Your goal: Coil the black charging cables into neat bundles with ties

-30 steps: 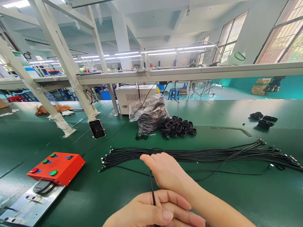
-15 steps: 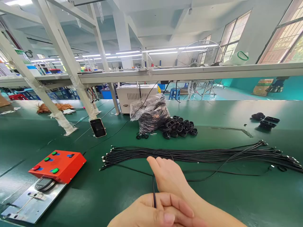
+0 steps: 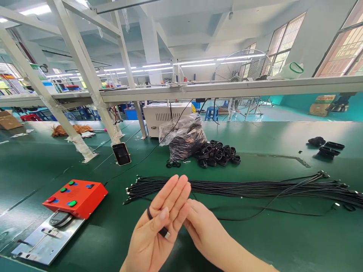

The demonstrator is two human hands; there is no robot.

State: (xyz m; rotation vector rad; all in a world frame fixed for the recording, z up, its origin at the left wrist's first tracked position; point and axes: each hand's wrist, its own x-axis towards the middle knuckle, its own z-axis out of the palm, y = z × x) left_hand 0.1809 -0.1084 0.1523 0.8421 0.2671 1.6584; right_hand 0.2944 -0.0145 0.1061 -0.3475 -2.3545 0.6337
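Note:
My left hand is held palm up above the table, fingers long and together, its thumb pressing a black cable against them. The cable loops over the index finger, and its plug with a metal tip lies across the palm. My right hand is closed and touches the left hand's fingertips from the right. Its fingers are partly hidden, and what lies in them cannot be seen. Just beyond both hands stretches a long bundle of black cables with metal plugs at the ends.
At left sits a red box with green buttons on a metal plate. Coiled black cables lie beside a plastic bag. A phone leans on a post. Black pieces lie at right.
My left hand has risen and turned its palm up, showing the plug. My right hand has moved down, closed up and come against the left fingertips. The view has shifted slightly.

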